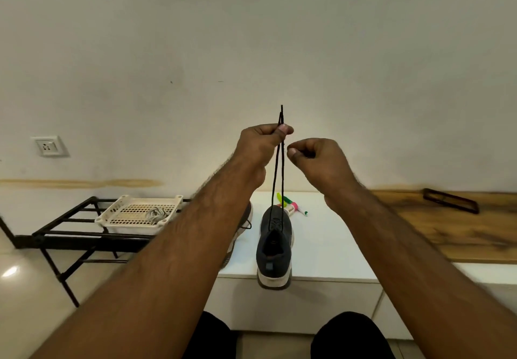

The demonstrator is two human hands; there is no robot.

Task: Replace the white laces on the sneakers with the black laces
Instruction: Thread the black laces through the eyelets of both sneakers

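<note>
A dark grey sneaker (pixel 274 244) with a white sole stands on the white bench (pixel 330 246), heel toward me. Both ends of a black lace (pixel 278 179) rise from its lowest eyelets, pulled straight up. My left hand (pixel 260 146) pinches the two ends together high above the shoe, the tips sticking out above my thumb. My right hand (pixel 316 160) hovers just right of the lace with its fingers curled and nothing visibly held. A second sneaker (pixel 243 227) lies mostly hidden behind my left forearm. A white lace (pixel 156 214) sits bundled in a cream basket (pixel 131 214).
The basket rests on a black metal rack (pixel 70 235) at the left. Coloured markers (pixel 291 204) lie behind the sneaker. A wooden top (pixel 461 230) with a dark flat object (pixel 450 200) is at the right. A wall socket (pixel 48 146) is on the left wall.
</note>
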